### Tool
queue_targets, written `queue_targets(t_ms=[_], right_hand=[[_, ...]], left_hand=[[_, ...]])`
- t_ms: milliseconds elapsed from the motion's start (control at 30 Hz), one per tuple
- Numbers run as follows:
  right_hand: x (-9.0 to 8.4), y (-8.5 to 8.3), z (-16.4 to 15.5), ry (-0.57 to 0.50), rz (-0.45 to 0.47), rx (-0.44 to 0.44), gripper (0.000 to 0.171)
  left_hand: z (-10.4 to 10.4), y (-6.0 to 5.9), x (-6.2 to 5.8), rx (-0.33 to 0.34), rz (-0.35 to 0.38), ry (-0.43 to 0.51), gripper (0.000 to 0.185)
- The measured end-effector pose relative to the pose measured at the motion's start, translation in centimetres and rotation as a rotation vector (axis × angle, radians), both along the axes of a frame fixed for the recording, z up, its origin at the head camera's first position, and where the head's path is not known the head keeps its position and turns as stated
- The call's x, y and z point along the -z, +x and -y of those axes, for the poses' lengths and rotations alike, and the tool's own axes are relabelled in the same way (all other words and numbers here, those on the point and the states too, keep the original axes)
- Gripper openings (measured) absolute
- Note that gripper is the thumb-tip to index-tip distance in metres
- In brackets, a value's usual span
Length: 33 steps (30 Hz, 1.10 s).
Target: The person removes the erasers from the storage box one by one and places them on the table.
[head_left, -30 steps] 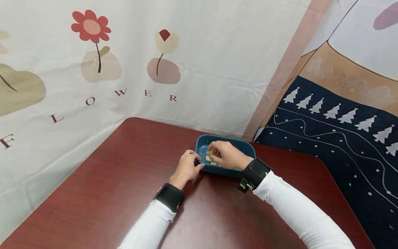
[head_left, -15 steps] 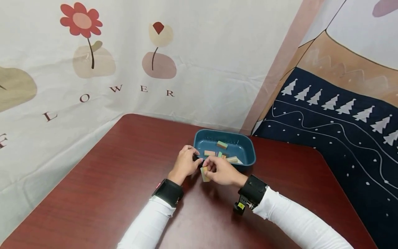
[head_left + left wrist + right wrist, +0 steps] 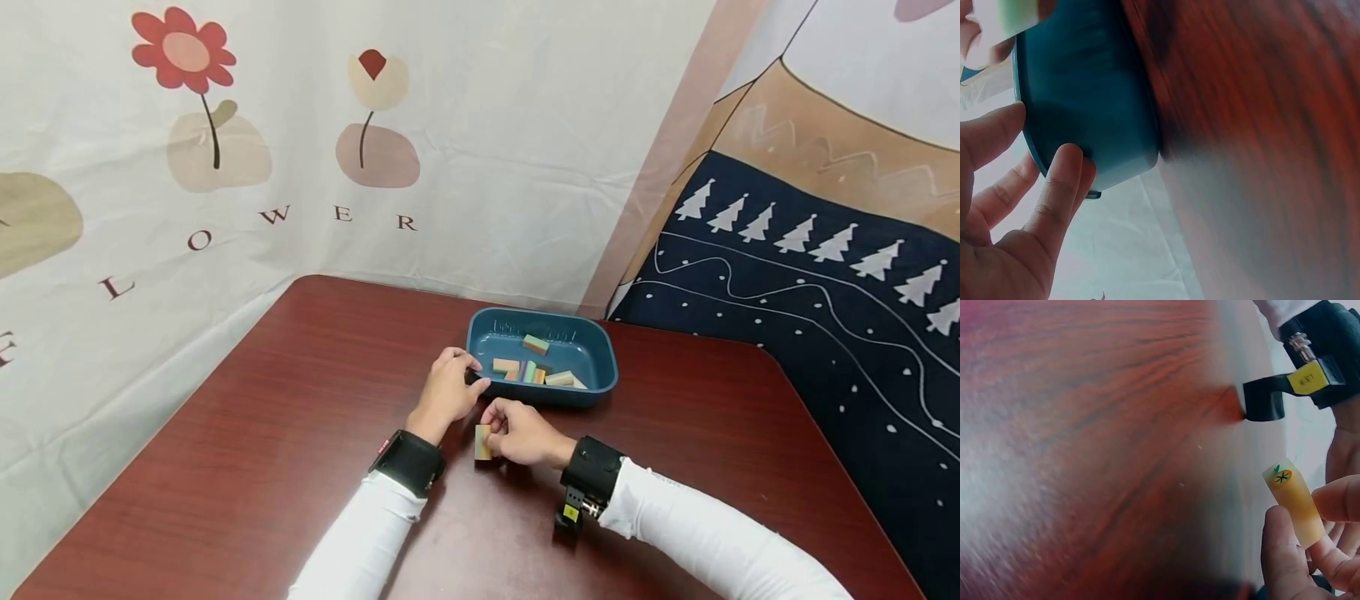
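Just below the centre of the head frame, the right hand (image 3: 528,433) is pinching a small block (image 3: 482,442) between thumb and fingertips, while the left hand (image 3: 442,396) is clasping the near-left corner of the blue tray (image 3: 570,400), its fingers bending over the rim; the two hands are staying apart. The block is standing on the near side of the tray, over the table (image 3: 300,400), and whether its lower end is touching the wood cannot be told. It is probably going to feel light and stiff, like wood or hard plastic, so it is hardly looking fragile; its smooth faces may be a little slippery. The long sides are offering the best hold near mid-length, with thumb and fingers opposed, much as the right hand is gripping it. At the lower right of the right wrist frame, it is showing as a slim, straight-edged bar, its face shading from pale cream at one end to warm yellow-orange and bearing a round orange fruit drawing (image 3: 1282,477) with a green leaf. Several loose blocks (image 3: 506,365) are lying inside the tray, right of centre.
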State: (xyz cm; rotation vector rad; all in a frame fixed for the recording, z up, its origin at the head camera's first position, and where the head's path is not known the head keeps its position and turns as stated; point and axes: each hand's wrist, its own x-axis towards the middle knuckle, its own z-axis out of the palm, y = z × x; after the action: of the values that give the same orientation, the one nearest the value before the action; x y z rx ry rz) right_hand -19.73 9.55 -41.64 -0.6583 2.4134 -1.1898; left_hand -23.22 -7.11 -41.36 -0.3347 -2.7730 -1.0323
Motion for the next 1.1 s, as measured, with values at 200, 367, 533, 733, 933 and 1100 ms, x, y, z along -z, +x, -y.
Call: queue_targets(t_ms=[200, 367, 533, 733, 933, 1100], right_hand=[[0.6, 0.1, 0.1, 0.011, 0.038, 0.0, 0.01], [1.1, 0.1, 0.0, 0.022, 0.042, 0.009, 0.008], [1.2, 0.1, 0.0, 0.046, 0.003, 0.025, 0.008], [1.2, -0.1, 0.0, 0.088, -0.047, 0.018, 0.006], [1.4, -0.2, -0.1, 0.138, -0.111, 0.009, 0.008], [1.4, -0.3, -0.1, 0.143, -0.132, -0.004, 0.009]], left_hand=[[-0.1, -0.1, 0.0, -0.004, 0.001, 0.008, 0.022], [-0.2, -0.1, 0.0, -0.003, 0.004, 0.006, 0.021], [-0.1, 0.0, 0.0, -0.003, 0.028, 0.016, 0.022], [-0.2, -0.1, 0.1, -0.004, 0.032, 0.019, 0.018], [-0.2, -0.3, 0.2, -0.005, 0.033, 0.034, 0.018], [-0.2, -0.3, 0.1, -0.007, 0.049, 0.035, 0.018]])
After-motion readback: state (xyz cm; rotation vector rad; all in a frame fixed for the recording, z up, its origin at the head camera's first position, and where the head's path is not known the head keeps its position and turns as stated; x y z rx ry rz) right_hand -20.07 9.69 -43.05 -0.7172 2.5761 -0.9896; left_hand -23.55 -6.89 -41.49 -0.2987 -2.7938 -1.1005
